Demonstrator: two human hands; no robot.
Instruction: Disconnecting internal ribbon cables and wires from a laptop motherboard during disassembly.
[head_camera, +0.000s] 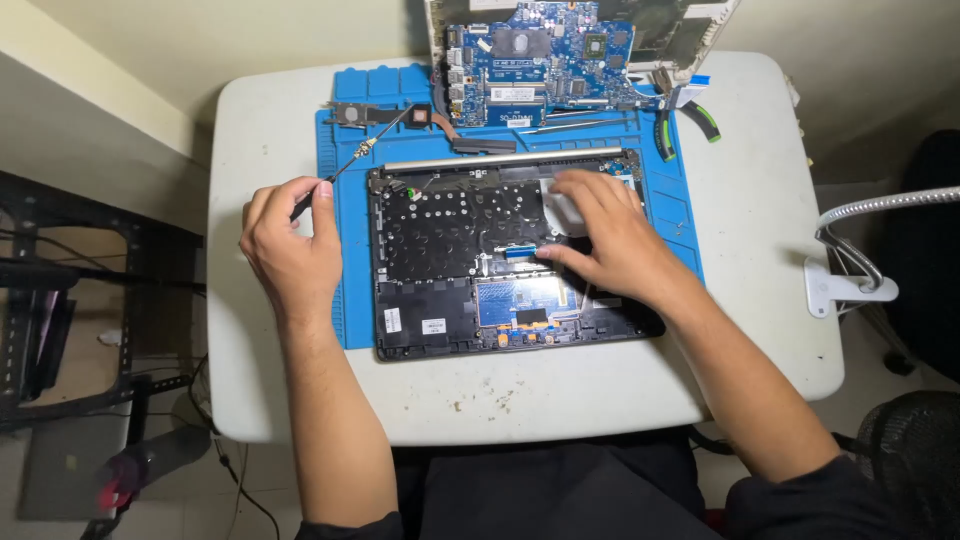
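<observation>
While the right hand (610, 235) presses it, the gutted laptop base (440, 240) lies black.

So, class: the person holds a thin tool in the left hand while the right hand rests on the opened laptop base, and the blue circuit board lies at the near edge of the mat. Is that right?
Not quite. The head view shows the blue circuit board at the far edge of the mat. The left hand does hold the thin tool, and the right hand rests on the opened laptop base.

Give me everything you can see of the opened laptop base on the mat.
The laptop base lies flat on the blue mat, insides up: a black shell with a perforated keyboard backing, a silver hinge bar along the far edge and a bluish touchpad board near the front. The right hand rests on its right half, fingers on a flat ribbon cable.
</observation>
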